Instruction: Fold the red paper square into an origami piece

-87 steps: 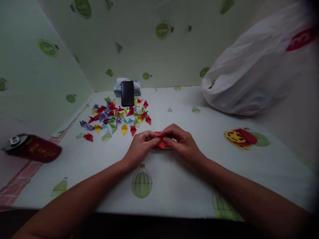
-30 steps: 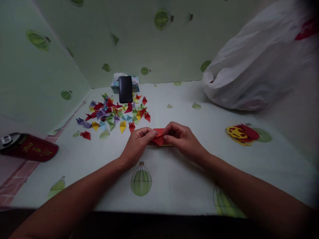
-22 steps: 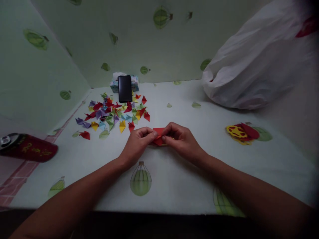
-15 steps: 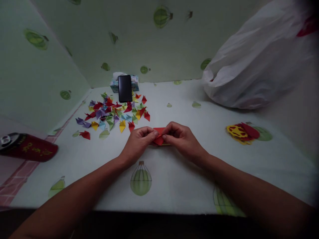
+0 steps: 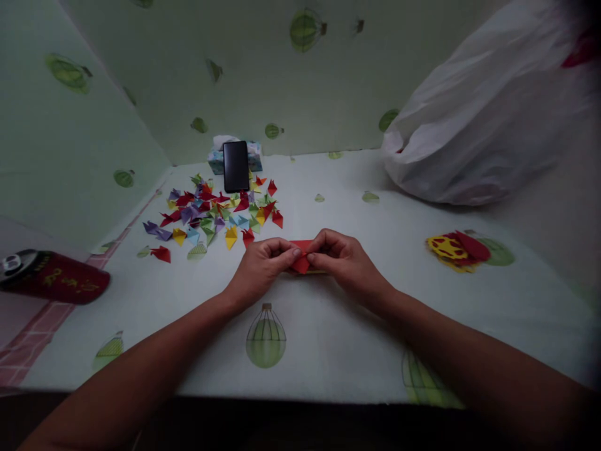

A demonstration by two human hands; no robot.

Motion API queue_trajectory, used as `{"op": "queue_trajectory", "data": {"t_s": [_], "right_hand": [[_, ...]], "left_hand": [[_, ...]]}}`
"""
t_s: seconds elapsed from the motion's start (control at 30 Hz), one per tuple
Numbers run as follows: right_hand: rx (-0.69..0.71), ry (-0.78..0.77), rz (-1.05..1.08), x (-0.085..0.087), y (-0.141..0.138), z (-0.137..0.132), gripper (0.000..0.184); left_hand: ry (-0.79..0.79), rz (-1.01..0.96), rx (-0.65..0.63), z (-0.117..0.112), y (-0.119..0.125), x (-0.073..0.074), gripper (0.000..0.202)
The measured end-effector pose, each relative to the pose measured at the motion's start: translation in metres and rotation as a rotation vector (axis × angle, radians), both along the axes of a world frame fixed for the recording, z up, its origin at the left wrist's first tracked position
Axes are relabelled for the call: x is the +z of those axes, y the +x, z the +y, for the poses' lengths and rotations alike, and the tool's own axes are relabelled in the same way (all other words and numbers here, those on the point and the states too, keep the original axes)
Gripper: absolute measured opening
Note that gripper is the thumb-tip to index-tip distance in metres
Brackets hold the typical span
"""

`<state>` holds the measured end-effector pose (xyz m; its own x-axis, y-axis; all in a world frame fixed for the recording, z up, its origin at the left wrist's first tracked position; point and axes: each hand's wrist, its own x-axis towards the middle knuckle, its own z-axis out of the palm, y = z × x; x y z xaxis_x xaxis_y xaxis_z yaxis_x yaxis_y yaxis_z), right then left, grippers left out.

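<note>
A small piece of red origami paper [image 5: 300, 264], partly folded, is pinched between my two hands at the middle of the table. My left hand [image 5: 265, 266] grips its left side with thumb and bent fingers. On the other side, my right hand [image 5: 345, 260] pinches the paper close to the left thumb. Beneath the paper shows a thin yellowish edge [image 5: 317, 272] of something I cannot make out. The fingers hide much of the folded part. Several folded paper cranes [image 5: 206, 213] in many colours lie spread beyond my left hand.
A black phone [image 5: 235, 166] leans on a tissue box [image 5: 215, 163] behind the cranes. A red drink can [image 5: 56, 277] lies at the left edge. Yellow and red cut-out pieces [image 5: 453, 249] rest to the right, below a large white plastic bag [image 5: 451, 138].
Both hands stay in place, with the thumbs shifting very slightly on the red paper. Nothing else has visibly moved.
</note>
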<state>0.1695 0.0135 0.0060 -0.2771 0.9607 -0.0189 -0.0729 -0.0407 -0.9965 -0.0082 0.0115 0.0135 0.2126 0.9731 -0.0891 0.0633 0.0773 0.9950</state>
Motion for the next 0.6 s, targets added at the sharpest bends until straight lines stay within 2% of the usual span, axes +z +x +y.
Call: {"op": "queue_trajectory", "data": {"t_s": [0.3, 0.6], "right_hand": [[0.060, -0.011, 0.065, -0.005, 0.005, 0.004, 0.009], [0.094, -0.003, 0.081, -0.010, 0.007, 0.007, 0.013]], "left_hand": [[0.028, 0.032, 0.024, 0.001, -0.002, -0.002, 0.024], [0.027, 0.002, 0.019, 0.002, -0.002, -0.002, 0.022]]}}
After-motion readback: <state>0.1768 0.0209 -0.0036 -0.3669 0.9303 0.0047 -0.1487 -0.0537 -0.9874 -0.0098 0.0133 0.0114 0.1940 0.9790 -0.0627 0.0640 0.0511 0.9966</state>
